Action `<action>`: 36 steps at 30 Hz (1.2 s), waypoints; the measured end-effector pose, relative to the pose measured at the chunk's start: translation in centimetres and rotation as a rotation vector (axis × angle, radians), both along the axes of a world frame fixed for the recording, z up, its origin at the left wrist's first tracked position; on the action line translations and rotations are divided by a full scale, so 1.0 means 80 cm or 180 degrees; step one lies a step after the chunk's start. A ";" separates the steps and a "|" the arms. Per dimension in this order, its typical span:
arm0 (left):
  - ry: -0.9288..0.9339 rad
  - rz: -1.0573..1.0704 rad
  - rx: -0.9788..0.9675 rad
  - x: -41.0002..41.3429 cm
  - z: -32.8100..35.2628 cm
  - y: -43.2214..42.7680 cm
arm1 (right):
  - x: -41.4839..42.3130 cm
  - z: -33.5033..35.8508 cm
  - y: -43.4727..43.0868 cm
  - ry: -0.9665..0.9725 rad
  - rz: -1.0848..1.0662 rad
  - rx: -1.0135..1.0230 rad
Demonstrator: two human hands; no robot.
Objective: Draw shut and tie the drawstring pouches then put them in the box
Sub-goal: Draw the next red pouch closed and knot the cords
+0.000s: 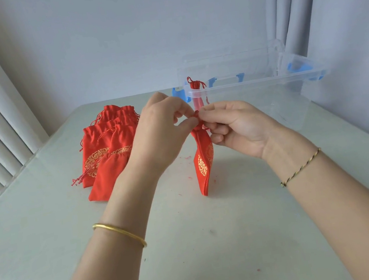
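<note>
A red drawstring pouch [204,163] with gold print hangs above the table's middle, its neck gathered. My left hand [160,129] and my right hand [237,126] both pinch its red cord [196,115] at the top, fingertips almost touching. A pile of several red pouches [105,150] lies on the table to the left, mouths loose. The clear plastic box [256,94] with blue latches stands at the back right, lid raised. Inside it, at its left end, stands one red pouch [195,89] with its top tied.
The pale green table [195,247] carries small red lint specks near the hanging pouch. White curtains hang at the left and at the back right, against a pale wall. The table's left edge runs close to the pile.
</note>
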State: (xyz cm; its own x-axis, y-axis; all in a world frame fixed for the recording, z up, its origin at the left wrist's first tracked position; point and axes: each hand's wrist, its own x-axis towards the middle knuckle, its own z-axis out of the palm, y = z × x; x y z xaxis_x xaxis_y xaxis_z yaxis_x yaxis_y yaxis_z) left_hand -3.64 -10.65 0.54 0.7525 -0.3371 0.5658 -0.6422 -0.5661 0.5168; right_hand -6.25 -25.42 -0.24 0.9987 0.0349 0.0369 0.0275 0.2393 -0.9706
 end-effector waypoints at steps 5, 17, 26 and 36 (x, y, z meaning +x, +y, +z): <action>0.0233 0.0019 -0.0125 0.005 -0.001 0.001 | 0.002 -0.002 -0.009 -0.0360 -0.0749 -0.1023; 0.1096 -0.0350 -0.0627 -0.001 -0.003 -0.004 | -0.005 -0.002 -0.023 -0.0392 -0.0754 -0.1924; 0.1329 -0.0738 -0.1221 -0.011 0.013 -0.010 | -0.029 0.027 -0.020 -0.0509 -0.0604 -0.2955; 0.1182 -0.0236 -0.1371 0.056 0.055 -0.027 | 0.024 0.149 -0.044 -0.1044 -0.1829 -0.2116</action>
State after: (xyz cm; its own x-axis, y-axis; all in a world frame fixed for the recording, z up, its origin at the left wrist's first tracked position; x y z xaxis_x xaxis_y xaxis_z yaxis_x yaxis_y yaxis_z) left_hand 0.81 -12.83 4.94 0.9101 -0.1942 0.3659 -0.4034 -0.2147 0.8895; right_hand -4.33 -28.97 11.69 0.8126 -0.3457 0.4693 0.2657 -0.4970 -0.8261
